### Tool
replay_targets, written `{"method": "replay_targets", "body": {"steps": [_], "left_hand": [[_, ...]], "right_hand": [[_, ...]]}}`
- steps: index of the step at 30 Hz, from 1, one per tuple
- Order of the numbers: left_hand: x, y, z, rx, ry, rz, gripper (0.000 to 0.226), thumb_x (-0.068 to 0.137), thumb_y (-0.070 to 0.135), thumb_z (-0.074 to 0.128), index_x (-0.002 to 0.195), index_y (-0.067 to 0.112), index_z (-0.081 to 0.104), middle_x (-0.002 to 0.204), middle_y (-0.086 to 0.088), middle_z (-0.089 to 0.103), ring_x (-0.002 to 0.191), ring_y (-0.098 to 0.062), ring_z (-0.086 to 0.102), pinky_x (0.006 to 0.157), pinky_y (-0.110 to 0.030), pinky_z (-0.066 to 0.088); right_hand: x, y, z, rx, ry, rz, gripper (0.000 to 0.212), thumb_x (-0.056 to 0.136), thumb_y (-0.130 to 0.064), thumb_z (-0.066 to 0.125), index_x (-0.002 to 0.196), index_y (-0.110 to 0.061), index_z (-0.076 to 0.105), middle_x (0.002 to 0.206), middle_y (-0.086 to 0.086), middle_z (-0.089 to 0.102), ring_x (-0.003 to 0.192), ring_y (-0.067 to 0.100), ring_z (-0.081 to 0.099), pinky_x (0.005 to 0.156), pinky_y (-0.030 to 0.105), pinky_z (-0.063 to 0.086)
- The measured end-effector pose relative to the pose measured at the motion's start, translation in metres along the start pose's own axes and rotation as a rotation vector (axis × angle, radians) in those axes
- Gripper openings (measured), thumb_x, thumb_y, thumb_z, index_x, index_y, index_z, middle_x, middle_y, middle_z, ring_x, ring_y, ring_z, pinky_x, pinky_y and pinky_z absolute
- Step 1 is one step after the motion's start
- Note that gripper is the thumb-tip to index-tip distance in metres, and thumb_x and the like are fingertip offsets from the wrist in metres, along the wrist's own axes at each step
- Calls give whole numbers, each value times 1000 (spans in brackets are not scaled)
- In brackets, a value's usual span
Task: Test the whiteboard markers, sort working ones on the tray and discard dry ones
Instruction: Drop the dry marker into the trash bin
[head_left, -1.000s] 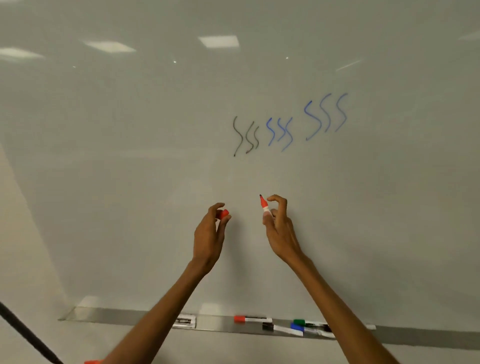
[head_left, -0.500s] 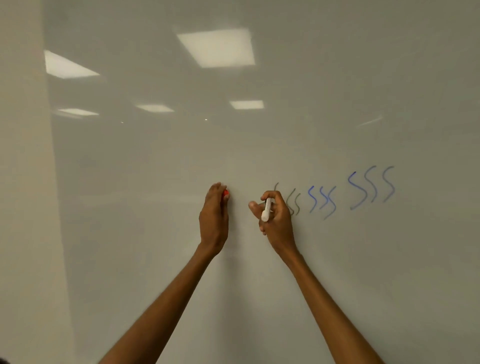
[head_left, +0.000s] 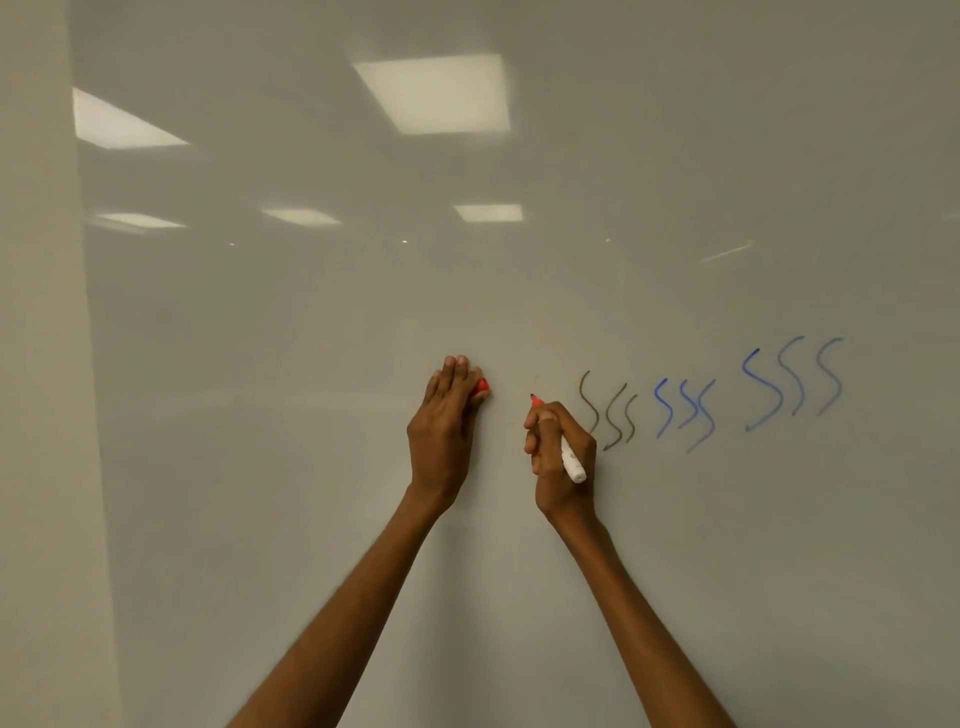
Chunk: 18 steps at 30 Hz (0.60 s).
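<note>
From the head camera, both bare forearms reach up from the bottom edge toward a glossy whiteboard (head_left: 311, 467) that fills nearly the whole view, its left edge meeting a plain wall strip (head_left: 36, 364). The right hand (head_left: 563, 457) is curled into a writing grip around a red marker (head_left: 569, 457) — its fingers (head_left: 540, 421) pinch the barrel near the front, the red tip (head_left: 535, 400) pointing up and to the left at the board, the white back end sticking out down and to the right past the knuckles. Whether the tip actually touches the board cannot be told; no clear red line shows under it. The left hand (head_left: 444, 431) is held upright with its back to the camera, fingers pressed together and extended, and the marker's red cap (head_left: 482, 386) peeks out at their right side, held between thumb and fingers. The two hands are near each other but apart, level on the board's middle height. Just right of the right hand sit three dark wavy strokes (head_left: 608, 410), then a cluster of blue squiggles (head_left: 683, 410), and farther toward the board's right edge three larger blue squiggles (head_left: 792, 382), the last ones paler. Reflected ceiling lights (head_left: 434, 93) glare across the board's upper part. The tray is out of sight.
</note>
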<state>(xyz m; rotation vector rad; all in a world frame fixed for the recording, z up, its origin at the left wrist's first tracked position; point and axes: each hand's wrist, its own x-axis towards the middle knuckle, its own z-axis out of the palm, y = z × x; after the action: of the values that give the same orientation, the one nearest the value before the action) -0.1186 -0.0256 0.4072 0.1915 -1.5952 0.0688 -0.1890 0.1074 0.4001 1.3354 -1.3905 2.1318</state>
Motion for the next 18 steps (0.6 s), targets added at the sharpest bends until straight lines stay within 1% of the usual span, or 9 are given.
{"method": "replay_targets", "body": {"steps": [3, 6, 8, 10, 12, 16, 18], "left_hand": [[0, -3, 4, 2, 21, -1, 42, 97, 29, 52, 129, 2, 57, 136, -12, 54, 129, -20, 48, 107, -32, 41], [0, -4, 7, 4, 42, -5, 43, 96, 30, 52, 127, 0, 58, 135, -14, 54, 128, -21, 49, 107, -32, 41], [0, -3, 8, -2, 55, -3, 43, 97, 30, 51, 126, 0, 58, 135, -14, 54, 128, -21, 49, 106, -33, 41], [0, -2, 8, 1, 65, -4, 42, 97, 31, 51, 125, 0, 59, 135, -13, 54, 128, -21, 49, 106, -33, 42], [-1, -1, 7, 9, 73, -3, 42, 98, 31, 50, 125, 0, 59, 134, -14, 55, 128, -20, 49, 106, -32, 41], [0, 1, 6, 13, 69, -16, 44, 100, 34, 46, 126, 0, 59, 134, -14, 55, 129, -18, 47, 108, -29, 38], [0, 0, 6, 15, 56, -32, 43, 99, 31, 49, 128, 1, 57, 136, -12, 54, 130, -17, 46, 109, -28, 37]], "right_hand": [[-15, 10, -7, 33, 80, -26, 30, 97, -21, 38, 71, -16, 52, 56, 8, 46, 49, 18, 39, 49, 33, 32], [-33, 19, -5, -28, 34, 25, 30, 96, -26, 39, 69, -19, 50, 54, 3, 45, 48, 15, 39, 49, 31, 31], [-33, 11, -6, -20, 21, 41, 30, 95, -27, 40, 68, -20, 51, 52, 3, 44, 46, 16, 38, 47, 30, 30], [-19, -5, -10, 57, 58, 15, 29, 94, -23, 40, 69, -13, 53, 51, 4, 42, 45, 19, 36, 43, 29, 29], [0, -19, -15, 88, 93, -24, 30, 93, -24, 41, 72, -8, 54, 51, 5, 43, 45, 21, 37, 42, 29, 30], [11, -21, -19, 67, 46, -7, 30, 96, -20, 40, 74, -3, 52, 53, 6, 42, 48, 23, 36, 44, 32, 31], [2, -16, -24, 89, 57, 14, 30, 95, -18, 40, 73, -2, 51, 52, 5, 41, 47, 24, 34, 43, 31, 30]]}}
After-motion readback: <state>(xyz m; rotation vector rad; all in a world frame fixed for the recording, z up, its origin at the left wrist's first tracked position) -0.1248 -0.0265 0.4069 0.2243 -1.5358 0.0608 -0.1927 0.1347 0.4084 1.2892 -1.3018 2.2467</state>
